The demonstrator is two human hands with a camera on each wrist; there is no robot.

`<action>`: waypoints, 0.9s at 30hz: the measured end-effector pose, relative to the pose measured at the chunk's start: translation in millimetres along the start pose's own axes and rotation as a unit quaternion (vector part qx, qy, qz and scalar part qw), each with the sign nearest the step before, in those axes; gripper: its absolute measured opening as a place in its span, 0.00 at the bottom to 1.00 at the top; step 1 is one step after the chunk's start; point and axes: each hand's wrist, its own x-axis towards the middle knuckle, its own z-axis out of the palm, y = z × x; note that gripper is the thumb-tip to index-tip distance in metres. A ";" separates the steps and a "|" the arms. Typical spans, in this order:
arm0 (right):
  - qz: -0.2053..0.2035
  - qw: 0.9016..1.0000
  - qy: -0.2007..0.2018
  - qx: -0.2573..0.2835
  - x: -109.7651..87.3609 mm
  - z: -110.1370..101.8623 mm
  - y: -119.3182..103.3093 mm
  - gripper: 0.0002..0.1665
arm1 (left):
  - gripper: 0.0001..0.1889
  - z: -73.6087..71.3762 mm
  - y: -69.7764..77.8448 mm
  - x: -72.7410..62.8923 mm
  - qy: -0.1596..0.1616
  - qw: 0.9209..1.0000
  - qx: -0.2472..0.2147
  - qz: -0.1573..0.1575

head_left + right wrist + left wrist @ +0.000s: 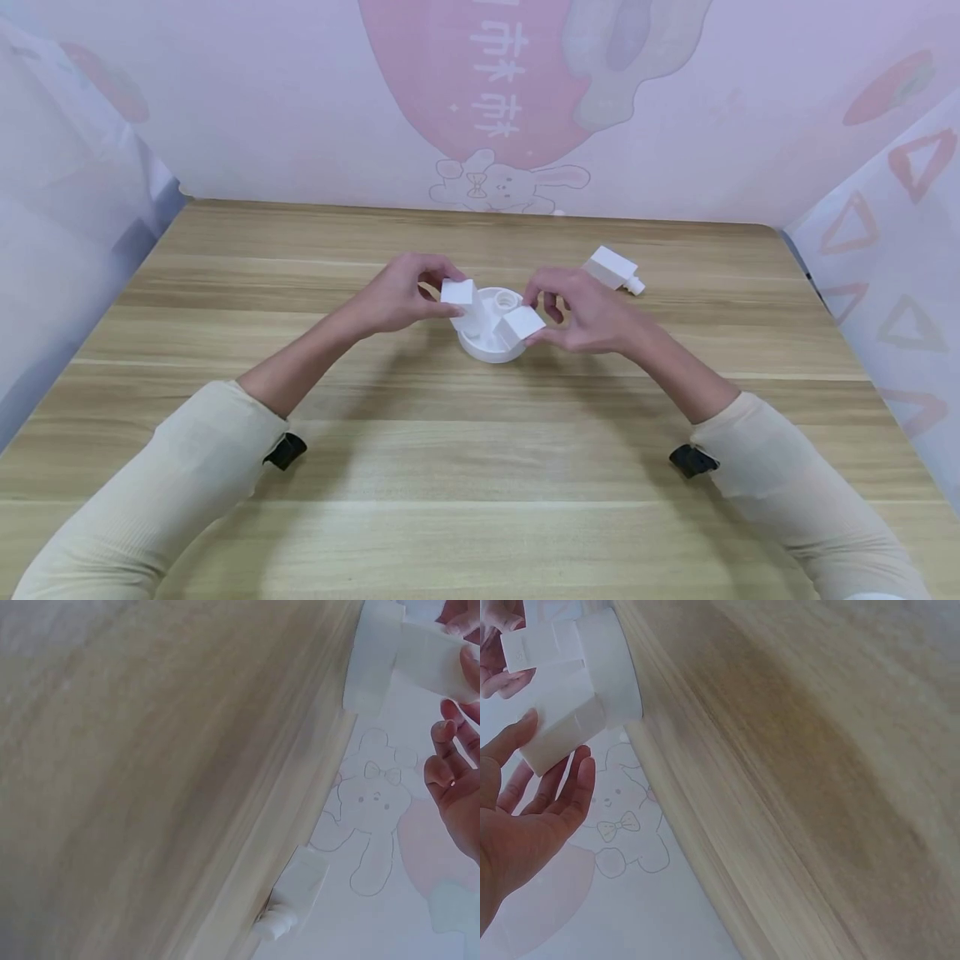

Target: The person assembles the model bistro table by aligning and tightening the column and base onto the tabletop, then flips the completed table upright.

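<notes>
Your left fingers [583, 786] pinch a white rectangular block [458, 293], your right fingers [534, 286] a matching white block [522, 323], both rising from a round white dish [491, 356].

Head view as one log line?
left hand holds white rectangular block; right hand holds similar block; white round tray beneath; white boxy bottle aside

In the head view, a tray [491, 354] sits on the table [480, 475] at centre frame, with the left block [457, 292] in its left side, the right block [522, 323] at its right and a ring [517, 297] towards the back. A bottle [615, 264] lies to the upper right.
</notes>
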 end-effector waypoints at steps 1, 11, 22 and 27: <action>0.000 1.000 -0.001 -0.007 0.0 0.3 -1.0 0.21 | 0.18 -0.1 0.1 0.2 -0.001 1.000 0.001 0.000; -0.004 0.998 -0.018 -0.059 -0.6 -2.2 -7.2 0.22 | 0.19 -0.6 0.8 0.9 -0.003 1.000 0.003 -0.001; -0.017 0.996 0.011 -0.087 -0.8 4.2 -4.6 0.20 | 0.18 0.4 1.5 0.1 -0.002 1.000 0.001 -0.002; -0.018 0.994 0.037 -0.103 -2.2 9.6 -3.6 0.22 | 0.18 0.3 2.0 0.2 -0.003 1.000 0.003 -0.004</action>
